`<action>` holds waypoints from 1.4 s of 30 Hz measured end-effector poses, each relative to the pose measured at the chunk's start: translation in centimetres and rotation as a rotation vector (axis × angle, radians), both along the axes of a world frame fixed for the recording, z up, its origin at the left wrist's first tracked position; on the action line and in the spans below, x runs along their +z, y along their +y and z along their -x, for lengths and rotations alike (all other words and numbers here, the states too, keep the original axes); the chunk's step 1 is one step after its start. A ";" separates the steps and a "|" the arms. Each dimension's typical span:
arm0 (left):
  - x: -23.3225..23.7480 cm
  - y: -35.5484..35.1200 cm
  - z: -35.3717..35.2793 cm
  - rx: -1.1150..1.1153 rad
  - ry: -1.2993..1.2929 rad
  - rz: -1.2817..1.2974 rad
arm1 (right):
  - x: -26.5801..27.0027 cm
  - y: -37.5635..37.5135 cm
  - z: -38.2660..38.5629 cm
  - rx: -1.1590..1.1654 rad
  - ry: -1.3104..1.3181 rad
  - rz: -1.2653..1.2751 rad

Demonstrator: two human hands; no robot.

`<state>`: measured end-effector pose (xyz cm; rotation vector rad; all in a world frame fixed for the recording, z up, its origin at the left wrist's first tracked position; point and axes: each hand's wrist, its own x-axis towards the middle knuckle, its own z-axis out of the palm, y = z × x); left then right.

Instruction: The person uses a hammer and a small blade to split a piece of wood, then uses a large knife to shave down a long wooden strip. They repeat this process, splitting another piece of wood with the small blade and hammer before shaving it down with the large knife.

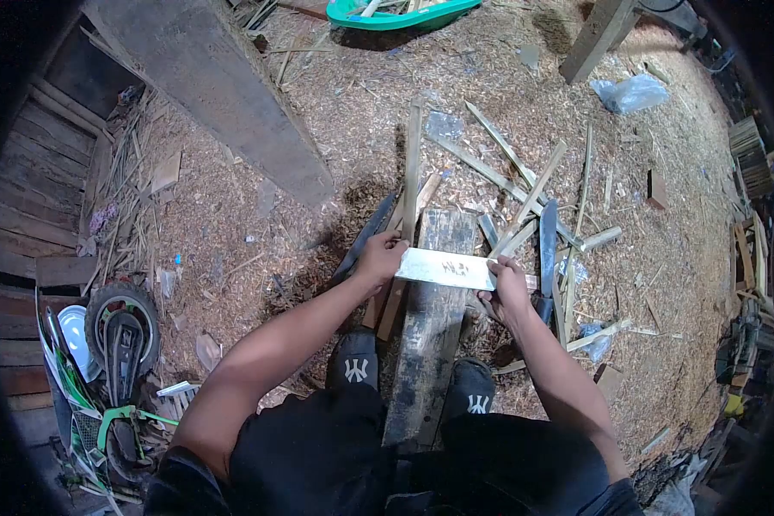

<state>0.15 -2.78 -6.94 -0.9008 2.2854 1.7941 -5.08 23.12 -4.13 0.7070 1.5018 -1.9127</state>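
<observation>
A flat white strip with dark marks (pixel 445 268) stretches crosswise over a worn wooden bench (pixel 426 335). My left hand (pixel 380 261) pinches its left end between thumb and fingers. At the opposite end, my right hand (pixel 509 289) grips it, with the thumb on top and fingers curled beneath. A long dark blade (pixel 548 241) lies on the ground just right of the bench, its handle near my right hand. Left of the bench, another dark flat piece (pixel 368 234) leans beside my left wrist. An upright wooden stick (pixel 413 176) rises behind my left fingers.
Wooden sticks (pixel 525 193) lie crossed beyond the bench on shaving-covered ground. A thick post (pixel 219 95) slants in at upper left. A green tub (pixel 404 17) sits at the top, a plastic bag (pixel 632 93) at upper right. A small wheeled bike (pixel 122 335) stands at left.
</observation>
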 end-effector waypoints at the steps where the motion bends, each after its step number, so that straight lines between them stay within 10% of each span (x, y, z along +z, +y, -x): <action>1: -0.5 0.0 0.0 0.005 0.017 0.020 | 0.0 0.0 0.0 0.000 0.000 0.000; 42: -1.8 0.1 -0.3 -0.019 0.082 0.227 | -1.1 0.3 0.3 -0.001 0.050 0.008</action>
